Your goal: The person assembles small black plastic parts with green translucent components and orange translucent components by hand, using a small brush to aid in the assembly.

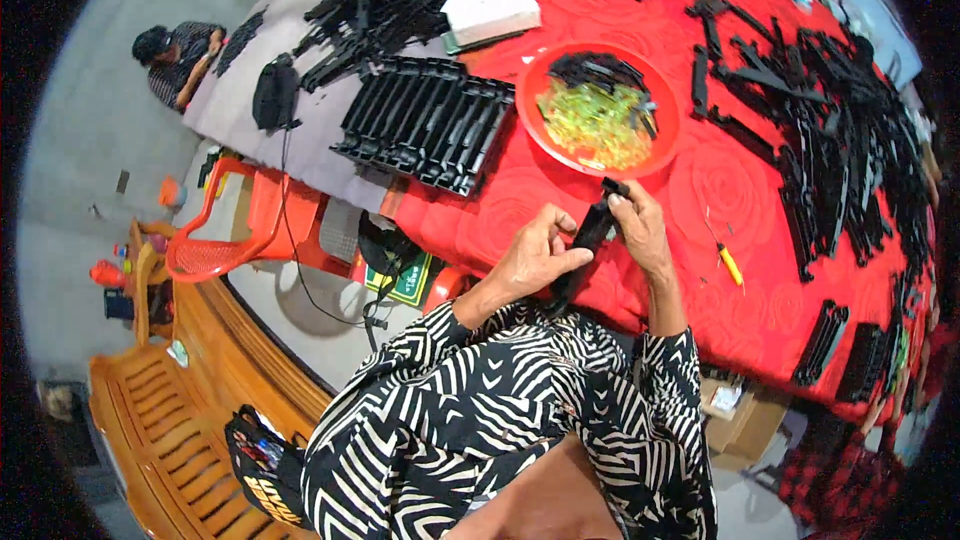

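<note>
A long, narrow black plastic part [592,232] is held slantwise in front of me, over the near edge of the red-covered table. My right hand [642,228] grips its upper end between thumb and fingers. Lower down, my left hand [540,258] is closed with thumb and fingertips at the part's side. Just beyond the hands stands a red bowl [668,130] holding many small yellow-green pieces [590,125] and some black pieces [597,70]. A thin screwdriver with a yellow handle [731,265] lies to the right of my right hand.
Left of the bowl sits a neat row of black parts [425,120]. Heaps of similar black parts [830,140] cover the right side and far left. A white block-shaped package [490,12], black pouch [275,93] with a cable, red chair [215,240], wooden bench [170,420] and another person [180,60] are around.
</note>
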A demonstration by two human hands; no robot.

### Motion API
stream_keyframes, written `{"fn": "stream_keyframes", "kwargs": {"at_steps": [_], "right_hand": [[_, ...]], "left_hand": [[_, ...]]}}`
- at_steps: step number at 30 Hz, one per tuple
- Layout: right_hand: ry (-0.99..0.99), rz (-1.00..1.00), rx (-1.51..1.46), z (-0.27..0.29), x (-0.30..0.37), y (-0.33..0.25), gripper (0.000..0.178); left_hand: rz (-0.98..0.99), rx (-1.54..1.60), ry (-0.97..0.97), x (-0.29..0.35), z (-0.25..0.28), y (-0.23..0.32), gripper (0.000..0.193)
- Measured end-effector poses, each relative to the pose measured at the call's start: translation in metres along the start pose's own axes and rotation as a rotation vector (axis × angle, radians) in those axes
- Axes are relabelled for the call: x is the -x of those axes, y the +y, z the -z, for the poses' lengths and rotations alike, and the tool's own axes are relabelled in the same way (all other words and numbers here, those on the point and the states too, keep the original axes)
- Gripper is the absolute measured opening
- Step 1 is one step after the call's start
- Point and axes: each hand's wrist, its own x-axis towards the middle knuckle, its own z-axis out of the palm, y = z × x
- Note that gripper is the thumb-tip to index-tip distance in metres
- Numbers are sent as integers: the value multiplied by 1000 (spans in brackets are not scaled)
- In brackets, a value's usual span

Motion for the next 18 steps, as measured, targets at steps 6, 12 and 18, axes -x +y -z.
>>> {"fn": "stream_keyframes", "kwargs": {"at_steps": [6,12,18], "right_hand": [[-190,-126,-153,-12,-6,-5,21],[33,-55,-9,-10,-3,6,17],[22,114,643,2,52,-21,36]], "left_hand": [[56,693,-146,-4,-11,-16,34],[171,649,-28,0,-11,-15,28],[199,697,236,0,-18,-18,30]]}}
